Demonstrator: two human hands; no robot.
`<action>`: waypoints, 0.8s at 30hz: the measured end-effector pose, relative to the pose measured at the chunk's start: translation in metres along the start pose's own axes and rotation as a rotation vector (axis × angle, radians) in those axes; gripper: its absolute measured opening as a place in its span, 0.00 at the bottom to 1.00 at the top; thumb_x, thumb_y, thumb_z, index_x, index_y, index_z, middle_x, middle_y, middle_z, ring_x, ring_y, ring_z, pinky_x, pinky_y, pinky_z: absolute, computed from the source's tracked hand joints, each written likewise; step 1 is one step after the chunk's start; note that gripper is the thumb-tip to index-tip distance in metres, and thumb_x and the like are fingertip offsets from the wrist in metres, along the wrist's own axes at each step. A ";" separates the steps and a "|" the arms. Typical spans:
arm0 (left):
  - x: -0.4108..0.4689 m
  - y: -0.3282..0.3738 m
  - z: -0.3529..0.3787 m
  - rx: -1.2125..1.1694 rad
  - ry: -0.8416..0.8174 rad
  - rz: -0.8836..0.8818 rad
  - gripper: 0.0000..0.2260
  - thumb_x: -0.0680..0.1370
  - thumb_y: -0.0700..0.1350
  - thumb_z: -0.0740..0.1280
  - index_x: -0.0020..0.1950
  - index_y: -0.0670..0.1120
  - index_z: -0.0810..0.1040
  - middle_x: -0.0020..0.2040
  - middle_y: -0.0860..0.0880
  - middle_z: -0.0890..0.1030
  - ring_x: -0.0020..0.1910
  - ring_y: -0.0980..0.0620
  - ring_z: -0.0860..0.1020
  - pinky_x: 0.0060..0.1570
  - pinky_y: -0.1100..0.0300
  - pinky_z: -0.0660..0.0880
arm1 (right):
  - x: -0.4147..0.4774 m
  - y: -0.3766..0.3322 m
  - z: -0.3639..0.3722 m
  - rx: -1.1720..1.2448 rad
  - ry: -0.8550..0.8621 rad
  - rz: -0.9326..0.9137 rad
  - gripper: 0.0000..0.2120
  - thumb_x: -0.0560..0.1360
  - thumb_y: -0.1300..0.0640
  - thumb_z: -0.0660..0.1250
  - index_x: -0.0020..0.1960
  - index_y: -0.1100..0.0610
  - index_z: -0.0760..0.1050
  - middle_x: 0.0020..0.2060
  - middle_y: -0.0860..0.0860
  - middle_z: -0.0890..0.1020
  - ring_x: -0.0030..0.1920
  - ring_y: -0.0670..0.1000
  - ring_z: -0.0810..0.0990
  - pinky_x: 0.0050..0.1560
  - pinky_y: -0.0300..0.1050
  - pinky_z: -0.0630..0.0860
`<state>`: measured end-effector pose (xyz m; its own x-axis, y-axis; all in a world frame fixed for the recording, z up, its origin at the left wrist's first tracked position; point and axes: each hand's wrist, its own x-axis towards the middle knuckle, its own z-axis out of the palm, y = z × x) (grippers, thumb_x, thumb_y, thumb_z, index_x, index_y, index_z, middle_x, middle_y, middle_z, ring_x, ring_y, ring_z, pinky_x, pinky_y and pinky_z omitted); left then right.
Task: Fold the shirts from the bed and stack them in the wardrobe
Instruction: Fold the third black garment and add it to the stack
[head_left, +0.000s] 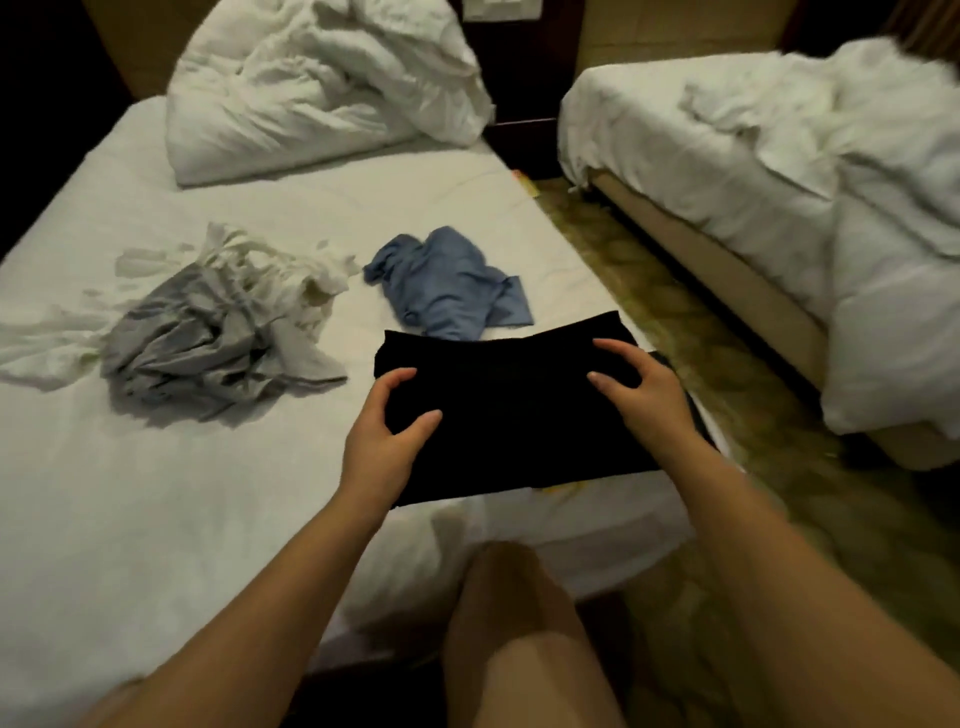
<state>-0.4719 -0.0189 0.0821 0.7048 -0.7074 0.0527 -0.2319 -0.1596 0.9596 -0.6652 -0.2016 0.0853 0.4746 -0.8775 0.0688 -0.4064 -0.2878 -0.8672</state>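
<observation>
A folded black shirt (514, 410) lies at the right edge of the bed (156, 509). My left hand (387, 431) grips its left edge, thumb on top. My right hand (641, 387) holds its right side with fingers spread over the cloth. Just beyond it lies a crumpled blue shirt (447, 286). Further left sits a heap with a grey shirt (208, 343) and a white shirt (270, 265) tangled together. The wardrobe is out of view.
A bunched white duvet (322, 83) fills the head of the bed. A second bed (779, 182) with rumpled white bedding stands to the right across a patterned carpet aisle (701, 364). My bare knee (519, 623) is at the bed's near edge.
</observation>
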 end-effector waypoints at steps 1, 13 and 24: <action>0.003 0.011 0.023 0.002 -0.005 0.034 0.17 0.74 0.41 0.70 0.59 0.54 0.70 0.54 0.52 0.75 0.54 0.54 0.74 0.51 0.61 0.70 | 0.006 0.006 -0.024 -0.007 0.031 0.006 0.17 0.74 0.56 0.69 0.62 0.49 0.75 0.57 0.48 0.78 0.60 0.48 0.74 0.57 0.40 0.70; 0.021 -0.006 0.151 0.098 -0.019 -0.046 0.18 0.76 0.41 0.67 0.65 0.47 0.70 0.59 0.48 0.75 0.58 0.49 0.73 0.48 0.63 0.65 | 0.063 0.094 -0.085 -0.060 -0.036 0.140 0.20 0.75 0.59 0.68 0.66 0.51 0.73 0.62 0.51 0.75 0.64 0.50 0.72 0.58 0.38 0.68; 0.040 -0.019 0.172 0.909 -0.043 0.334 0.22 0.76 0.48 0.60 0.71 0.53 0.66 0.74 0.39 0.60 0.72 0.41 0.58 0.64 0.37 0.61 | 0.064 0.107 -0.031 -0.836 0.073 0.098 0.23 0.79 0.41 0.52 0.73 0.41 0.58 0.75 0.48 0.57 0.74 0.54 0.52 0.71 0.57 0.46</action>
<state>-0.5548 -0.1624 0.0180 0.4878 -0.8345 0.2561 -0.8582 -0.4049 0.3155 -0.7029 -0.3000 0.0122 0.3669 -0.9277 0.0691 -0.9008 -0.3728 -0.2225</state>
